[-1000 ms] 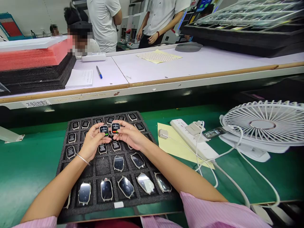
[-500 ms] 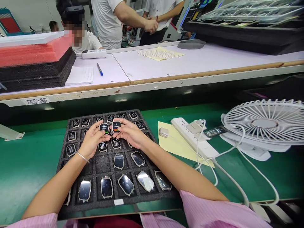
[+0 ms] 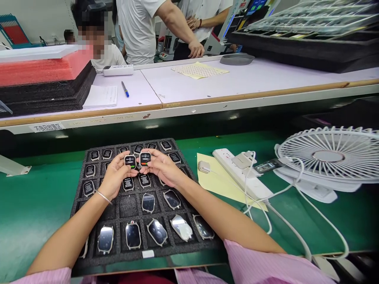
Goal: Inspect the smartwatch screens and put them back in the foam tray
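Observation:
A black foam tray (image 3: 124, 207) lies on the green bench and holds several square smartwatch bodies in its pockets. My left hand (image 3: 114, 177) is closed on a lit watch body (image 3: 130, 161) held just above the tray's far rows. Beside it my right hand (image 3: 162, 169) grips a second watch body (image 3: 145, 158), whose screen shows red and green marks. The two watches sit side by side, nearly touching. A thin bracelet circles my left wrist.
A yellow sheet (image 3: 219, 181) lies right of the tray, then a white power strip (image 3: 241, 173) with cables and a white desk fan (image 3: 328, 156). Behind runs a raised white shelf (image 3: 237, 85) with foam stacks, paper and a pen. Other people stand and sit beyond it.
My hands and both watches stay nearly still above the tray. A person behind the shelf has lowered a hand toward its far edge.

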A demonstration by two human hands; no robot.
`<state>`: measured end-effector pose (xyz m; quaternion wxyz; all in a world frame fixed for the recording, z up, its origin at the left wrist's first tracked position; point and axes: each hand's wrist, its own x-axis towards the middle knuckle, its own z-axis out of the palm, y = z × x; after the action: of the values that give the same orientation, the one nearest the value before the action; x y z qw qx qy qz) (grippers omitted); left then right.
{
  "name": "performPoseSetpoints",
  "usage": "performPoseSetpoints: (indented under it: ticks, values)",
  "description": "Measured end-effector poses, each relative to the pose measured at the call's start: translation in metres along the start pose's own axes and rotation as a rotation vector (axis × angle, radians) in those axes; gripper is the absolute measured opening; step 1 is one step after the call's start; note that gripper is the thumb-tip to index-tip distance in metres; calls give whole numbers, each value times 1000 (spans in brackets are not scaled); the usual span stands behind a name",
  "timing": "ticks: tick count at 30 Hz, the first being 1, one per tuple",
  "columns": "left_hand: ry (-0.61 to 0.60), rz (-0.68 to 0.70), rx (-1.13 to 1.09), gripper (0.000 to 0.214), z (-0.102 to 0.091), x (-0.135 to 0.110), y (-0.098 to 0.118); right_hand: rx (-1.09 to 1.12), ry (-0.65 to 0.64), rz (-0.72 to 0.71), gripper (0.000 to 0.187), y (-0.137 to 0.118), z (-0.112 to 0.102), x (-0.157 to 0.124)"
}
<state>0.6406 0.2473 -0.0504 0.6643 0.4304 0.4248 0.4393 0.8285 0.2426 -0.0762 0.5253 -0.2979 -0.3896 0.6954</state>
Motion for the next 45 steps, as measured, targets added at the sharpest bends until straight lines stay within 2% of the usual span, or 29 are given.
performPoseSetpoints:
  ticks: [9,18,25,33,45]
  values:
    - [14,4,4,54,1,-1,2,12,23,-7,43,-1,1,0]
    - [43,1,-31,66,3,-2,3,68,39,27,44,-2,1,1]
    - [29,7,-10,67,1,-1,2,156,62,77,41,-5,-1,3]
    - [21,8,-11,66,2,-2,1,81,24,13,46,-4,1,1]
    - [-15,43,27,60,1,-2,1,22,11,22,49,-3,2,-1]
